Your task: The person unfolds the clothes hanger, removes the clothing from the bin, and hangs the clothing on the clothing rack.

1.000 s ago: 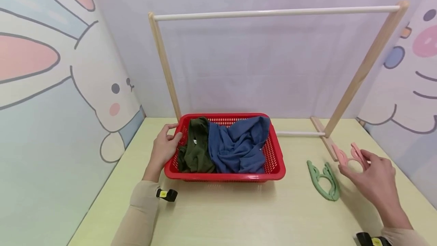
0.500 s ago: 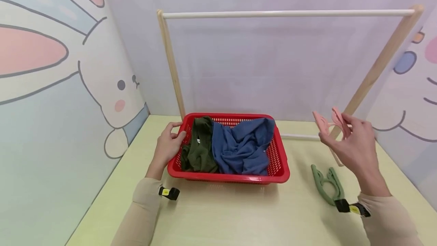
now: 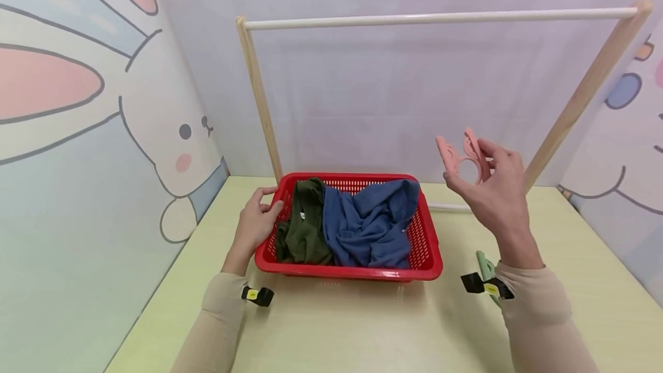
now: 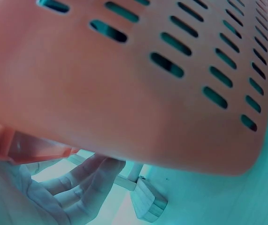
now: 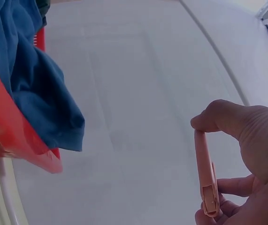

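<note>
My left hand (image 3: 256, 222) grips the left rim of a red plastic basket (image 3: 357, 273), thumb over the edge. From below, the left wrist view shows curled fingers (image 4: 84, 187) under the basket's rim. Inside lie a dark green garment (image 3: 308, 232) with a small white tag and a crumpled blue garment (image 3: 370, 226). Raised beyond the basket's right end, my right hand (image 3: 499, 189) pinches a pink folding hanger (image 3: 448, 154) between thumb and fingers. Its two arms point up in a V above a ring. The right wrist view shows this hanger (image 5: 204, 164) edge-on.
A wooden rack with a white top bar (image 3: 414, 19) stands behind the basket, between a left post (image 3: 259, 96) and a right post (image 3: 585, 91). A green folding hanger (image 3: 486, 266) lies on the table (image 3: 352, 327), partly hidden by my right forearm. Cartoon-printed walls enclose the sides.
My right hand has lifted the pink hanger off the table's right side and carried it up and leftward. The left hand stays on the basket's rim; the view has shifted slightly.
</note>
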The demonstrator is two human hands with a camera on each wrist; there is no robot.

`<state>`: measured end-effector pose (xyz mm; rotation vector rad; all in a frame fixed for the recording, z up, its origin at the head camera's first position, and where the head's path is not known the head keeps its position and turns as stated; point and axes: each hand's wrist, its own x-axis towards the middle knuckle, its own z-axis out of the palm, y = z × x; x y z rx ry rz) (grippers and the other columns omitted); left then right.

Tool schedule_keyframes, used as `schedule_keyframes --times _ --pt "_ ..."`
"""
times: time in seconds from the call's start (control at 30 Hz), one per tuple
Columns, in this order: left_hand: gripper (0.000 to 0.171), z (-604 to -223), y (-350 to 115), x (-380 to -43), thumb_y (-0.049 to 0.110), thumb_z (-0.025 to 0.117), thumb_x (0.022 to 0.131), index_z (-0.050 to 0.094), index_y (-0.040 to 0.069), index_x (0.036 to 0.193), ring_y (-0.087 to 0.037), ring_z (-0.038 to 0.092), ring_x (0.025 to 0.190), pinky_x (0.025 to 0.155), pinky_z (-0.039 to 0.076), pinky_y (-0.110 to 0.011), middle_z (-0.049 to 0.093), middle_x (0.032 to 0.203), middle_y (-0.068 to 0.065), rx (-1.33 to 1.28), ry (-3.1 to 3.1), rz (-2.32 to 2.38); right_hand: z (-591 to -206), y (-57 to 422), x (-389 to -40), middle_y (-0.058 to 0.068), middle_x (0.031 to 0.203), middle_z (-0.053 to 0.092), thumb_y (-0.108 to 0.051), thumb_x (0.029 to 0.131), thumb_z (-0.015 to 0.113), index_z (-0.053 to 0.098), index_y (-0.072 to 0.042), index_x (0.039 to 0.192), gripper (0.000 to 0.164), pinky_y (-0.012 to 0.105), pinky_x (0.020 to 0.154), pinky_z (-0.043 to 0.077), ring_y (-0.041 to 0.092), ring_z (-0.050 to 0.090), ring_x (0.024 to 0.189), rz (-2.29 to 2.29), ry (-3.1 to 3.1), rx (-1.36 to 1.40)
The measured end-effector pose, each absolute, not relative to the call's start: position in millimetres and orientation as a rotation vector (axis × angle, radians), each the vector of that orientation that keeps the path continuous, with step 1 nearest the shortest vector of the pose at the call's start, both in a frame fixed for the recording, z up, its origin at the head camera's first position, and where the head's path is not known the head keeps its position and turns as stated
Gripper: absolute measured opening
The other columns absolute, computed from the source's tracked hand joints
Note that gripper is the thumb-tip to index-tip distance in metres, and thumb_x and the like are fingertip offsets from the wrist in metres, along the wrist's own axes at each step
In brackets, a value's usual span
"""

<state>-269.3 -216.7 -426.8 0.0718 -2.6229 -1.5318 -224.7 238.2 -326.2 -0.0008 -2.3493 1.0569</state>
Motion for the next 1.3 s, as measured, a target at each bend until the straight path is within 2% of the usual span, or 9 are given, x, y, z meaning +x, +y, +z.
schedule_keyframes --times 0.13,0.3,0.47,0.6,0.9,1.0,1.17,1.3 --pt "0.052 -427.6 -215.9 -269.9 0.032 0.066 0.113 0.051 0.022 0.162 -0.037 0.079 0.108 0.088 0.068 -0.052 0.076 0.129 -0.024 0.065 -2.626 -1.526 -328.8 233.4 -224.6 0.025 0.147 0.052 -0.031 0.091 0.091 0.051 -0.005 0.165 0.088 0.028 0.085 0.042 0.037 0.044 0.132 1.066 -2.349 0.008" --pt "0.053 -428.3 -217.6 -270.7 0.033 0.066 0.113 0.051 0.023 0.162 -0.038 0.078 0.11 0.09 0.067 -0.053 0.075 0.131 -0.024 0.075 -2.631 -1.521 -331.3 231.3 -225.5 0.025 0.147 0.05 -0.031 0.091 0.092 0.05 -0.005 0.165 0.089 0.031 0.086 0.042 0.038 0.044 0.133 1.077 -2.359 0.008" --pt "0.053 -425.3 -216.0 -270.4 0.032 0.066 0.113 0.05 0.022 0.163 -0.038 0.078 0.11 0.09 0.067 -0.053 0.076 0.13 -0.024 0.057 -2.637 -1.511 -329.4 233.5 -223.7 0.024 0.148 0.05 -0.03 0.091 0.093 0.049 -0.006 0.166 0.09 0.028 0.087 0.043 0.037 0.046 0.132 1.077 -2.354 0.01" --pt "0.054 -421.2 -216.9 -271.5 0.033 0.065 0.113 0.052 0.018 0.163 -0.039 0.079 0.109 0.09 0.068 -0.053 0.075 0.129 -0.026 0.004 -2.677 -1.407 -328.5 232.5 -221.2 0.023 0.147 0.051 -0.03 0.091 0.093 0.05 -0.006 0.166 0.09 0.026 0.087 0.043 0.034 0.047 0.128 1.081 -2.327 0.018" --pt "0.049 -383.0 -206.5 -257.6 0.027 0.067 0.111 0.061 0.008 0.156 -0.043 0.07 0.13 0.104 0.062 -0.059 0.072 0.142 -0.024 -0.139 -2.517 -1.136 -332.5 223.4 -221.7 0.025 0.147 0.053 -0.026 0.088 0.095 0.05 -0.004 0.165 0.092 0.026 0.088 0.041 0.039 0.05 0.128 1.078 -2.286 0.066" --pt "0.043 -361.9 -188.1 -249.2 0.022 0.07 0.11 0.067 0.006 0.15 -0.04 0.072 0.125 0.104 0.062 -0.058 0.074 0.138 -0.021 -0.267 -2.414 -1.129 -330.6 219.7 -219.4 0.024 0.145 0.054 -0.026 0.087 0.096 0.051 -0.004 0.164 0.092 0.029 0.088 0.042 0.039 0.051 0.126 1.065 -2.263 0.091" --pt "0.033 -334.0 -150.0 -236.1 0.016 0.072 0.109 0.074 0.006 0.14 -0.031 0.079 0.102 0.09 0.067 -0.051 0.081 0.121 -0.015 -0.51 -2.291 -1.211 -329.2 212.0 -216.8 0.024 0.144 0.055 -0.024 0.087 0.095 0.053 -0.004 0.163 0.089 0.039 0.091 0.045 0.039 0.053 0.124 1.054 -2.222 0.178" --pt "0.029 -322.9 -122.3 -228.7 0.015 0.072 0.109 0.077 0.007 0.137 -0.025 0.076 0.092 0.084 0.066 -0.042 0.082 0.112 -0.012 -0.595 -2.268 -1.28 -331.8 206.8 -215.9 0.024 0.143 0.055 -0.021 0.087 0.094 0.054 -0.003 0.162 0.088 0.043 0.089 0.046 0.036 0.053 0.121 1.03 -2.203 0.25"
